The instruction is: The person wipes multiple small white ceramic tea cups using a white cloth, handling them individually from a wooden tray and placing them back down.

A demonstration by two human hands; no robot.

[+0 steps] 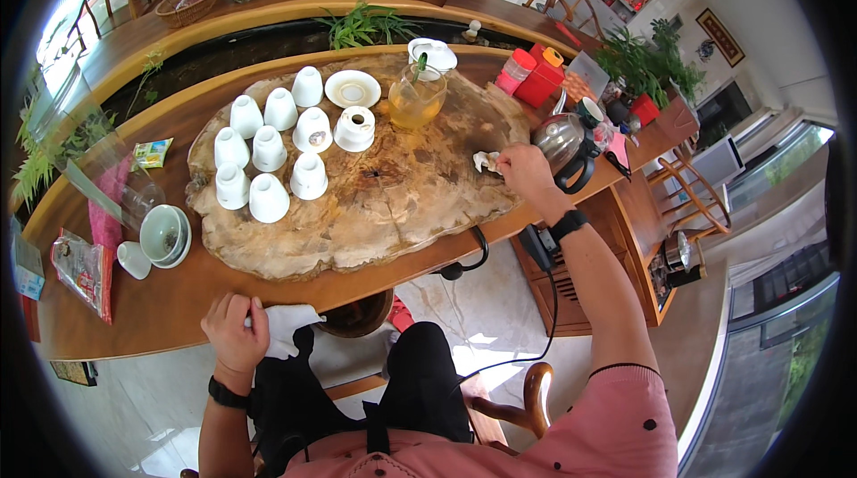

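Note:
My left hand (pixel 236 332) is closed around a white cloth (pixel 290 328), just off the table's front edge. The cloth's loose end hangs over my lap. Reaching to the right end of the wooden tea board (pixel 384 237), my right hand (pixel 528 171) has its fingers closed at a small, lumpy whitish thing (pixel 485 161), whose kind I cannot make out. A steel kettle (pixel 561 141) with a black handle stands just beyond that hand. Several white cups (pixel 270 199) sit upside down on the board's left half. Near its back is a glass pitcher (pixel 417 103) of yellow liquid.
A white saucer (pixel 353 89) and a lidded white bowl (pixel 433 56) are toward the board's back. Stacked pale bowls (pixel 165 235) and a red-edged packet (pixel 82 273) lie on the left. Red containers (pixel 540 76) stand at the back right. A cable (pixel 555 299) hangs below the table.

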